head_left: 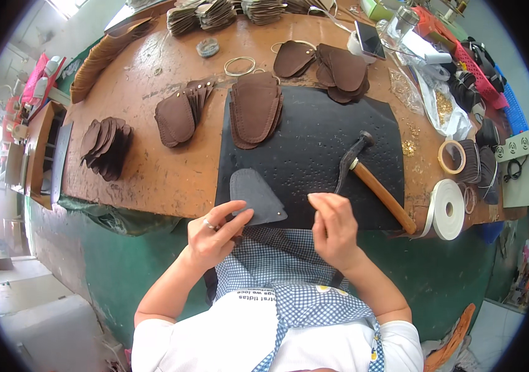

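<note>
My left hand (216,234), with a ring on one finger, grips the lower left edge of a grey leather piece (253,195). This piece tapers from a rounded end to a narrow corner with a small gold rivet (278,213). To its right, my right hand (337,226) has its fingertips pinched together; what they hold, if anything, is too small to make out. A hammer (383,195) with a wooden handle lies just beyond that hand, on a pitted black mat (314,133). Stitched brown leather pieces (255,111) are stacked at the mat's far edge.
More brown leather stacks (106,146) stand on the brown table (143,180). Toward the right are a white tape roll (447,209), a tan tape roll (451,156), gold rivets in a plastic bag (444,111) and a phone (369,39). Leather bundles line the far edge.
</note>
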### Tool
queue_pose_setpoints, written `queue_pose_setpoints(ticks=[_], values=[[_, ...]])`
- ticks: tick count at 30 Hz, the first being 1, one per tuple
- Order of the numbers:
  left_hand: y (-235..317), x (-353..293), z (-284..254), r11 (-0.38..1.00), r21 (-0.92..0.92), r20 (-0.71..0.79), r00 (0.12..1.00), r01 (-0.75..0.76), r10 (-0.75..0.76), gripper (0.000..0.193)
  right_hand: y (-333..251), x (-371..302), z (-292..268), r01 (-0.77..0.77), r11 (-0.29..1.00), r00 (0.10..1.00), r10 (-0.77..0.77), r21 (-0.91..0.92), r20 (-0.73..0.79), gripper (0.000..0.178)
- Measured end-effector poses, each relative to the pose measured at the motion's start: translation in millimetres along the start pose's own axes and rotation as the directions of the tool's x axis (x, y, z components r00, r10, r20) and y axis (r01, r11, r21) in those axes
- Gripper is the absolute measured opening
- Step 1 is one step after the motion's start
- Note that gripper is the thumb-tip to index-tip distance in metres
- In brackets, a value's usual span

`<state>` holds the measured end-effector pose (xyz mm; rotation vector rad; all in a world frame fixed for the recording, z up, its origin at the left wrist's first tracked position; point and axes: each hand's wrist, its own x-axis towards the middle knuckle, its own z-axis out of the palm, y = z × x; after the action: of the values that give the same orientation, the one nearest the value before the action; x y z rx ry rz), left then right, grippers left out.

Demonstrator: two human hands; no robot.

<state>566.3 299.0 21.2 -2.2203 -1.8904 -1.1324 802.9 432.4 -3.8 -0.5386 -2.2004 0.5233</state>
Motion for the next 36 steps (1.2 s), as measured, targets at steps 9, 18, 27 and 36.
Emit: queue_pose_setpoints(ticks=[9,18,27,36], values=[[8,20,-14,0.748,-0.437,-0.116,0.792,0.501,-0.599,0.015,30,9,-31,-0.097,0.981,0.986,0.073,-0.167,-0.149,0.032],[-23,4,31,0.295,-0.659,0.207,0.544,0.692,-0.813,0.021,44,6,-43,-0.191,0.945,0.979,0.166,-0.266,-0.115,0.027],[-23,17,22,0.701,-0.267,-0.085,0.708,0.662,-0.701,0.016,54,-2,-66,-0.376,0.788,0.895,0.446,-0.487,0.031,0.034],[-37,8,42,0.677,-0.538,-0.146,0.735,0.503,-0.662,0.015,35,13,-80,-0.576,0.81,0.805,0.585,-0.109,0.097,0.017]])
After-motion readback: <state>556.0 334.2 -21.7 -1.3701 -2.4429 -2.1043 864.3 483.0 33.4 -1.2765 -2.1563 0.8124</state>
